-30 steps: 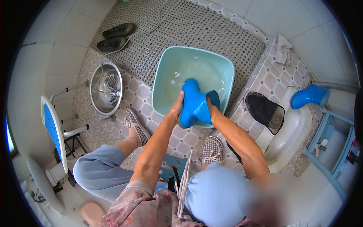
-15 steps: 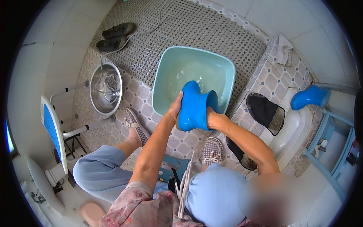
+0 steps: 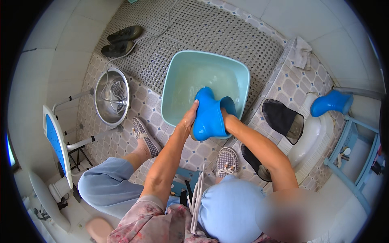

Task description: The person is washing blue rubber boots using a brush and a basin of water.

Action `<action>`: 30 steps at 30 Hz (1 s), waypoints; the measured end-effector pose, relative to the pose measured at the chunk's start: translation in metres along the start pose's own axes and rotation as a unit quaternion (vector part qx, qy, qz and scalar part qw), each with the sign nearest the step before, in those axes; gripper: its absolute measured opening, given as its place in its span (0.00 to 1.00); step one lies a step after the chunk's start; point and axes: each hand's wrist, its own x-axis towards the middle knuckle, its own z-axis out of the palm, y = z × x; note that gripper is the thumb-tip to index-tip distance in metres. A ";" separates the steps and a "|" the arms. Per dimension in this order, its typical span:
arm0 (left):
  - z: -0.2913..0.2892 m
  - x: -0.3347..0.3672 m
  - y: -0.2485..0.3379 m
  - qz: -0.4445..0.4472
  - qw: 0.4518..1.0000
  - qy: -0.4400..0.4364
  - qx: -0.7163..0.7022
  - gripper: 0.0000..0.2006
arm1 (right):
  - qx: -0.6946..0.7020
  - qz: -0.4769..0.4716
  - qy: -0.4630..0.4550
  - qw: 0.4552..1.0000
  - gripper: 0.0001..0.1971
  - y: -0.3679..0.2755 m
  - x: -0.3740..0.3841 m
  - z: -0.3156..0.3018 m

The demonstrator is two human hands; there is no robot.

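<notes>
Tilted over the near rim of a light green basin of water is a blue rain boot, its toe toward the water. My left hand grips the boot along its sole side, the thumb lying against the blue rubber. Into the boot's opening reaches my right hand; its fingers are hidden inside the shaft. A second blue rain boot lies on its side at the far right, beside the squat toilet.
Black slippers rest by the toilet, near a blue rack. Left of the basin stands a metal bowl holding a shower head, its hose crossing the grey perforated mat. Dark shoes sit farther back. A folding seat stands left.
The boot has turned and shifted slightly between my hands, its opening now a little farther right. Both hands keep their places on and in it. The whole view has shifted slightly.
</notes>
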 end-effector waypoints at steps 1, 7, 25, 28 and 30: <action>0.003 0.000 -0.003 -0.003 1.000 -0.003 0.001 0.37 | 0.002 0.003 -0.003 1.000 0.10 0.002 0.010 -0.007; 0.001 -0.006 0.008 -0.020 0.999 -0.014 -0.024 0.37 | 0.012 -0.004 -0.034 0.999 0.10 -0.008 0.000 0.007; 0.028 -0.015 0.005 -0.015 0.998 0.029 0.049 0.35 | 0.012 -0.026 -0.091 0.995 0.09 -0.026 -0.012 -0.023; 0.011 -0.002 -0.002 0.007 0.998 0.026 0.056 0.35 | 0.009 -0.032 -0.101 0.994 0.09 -0.034 -0.011 -0.026; 0.001 -0.002 0.001 -0.001 0.999 -0.035 -0.005 0.36 | 0.010 -0.035 -0.110 0.993 0.09 -0.043 -0.024 -0.011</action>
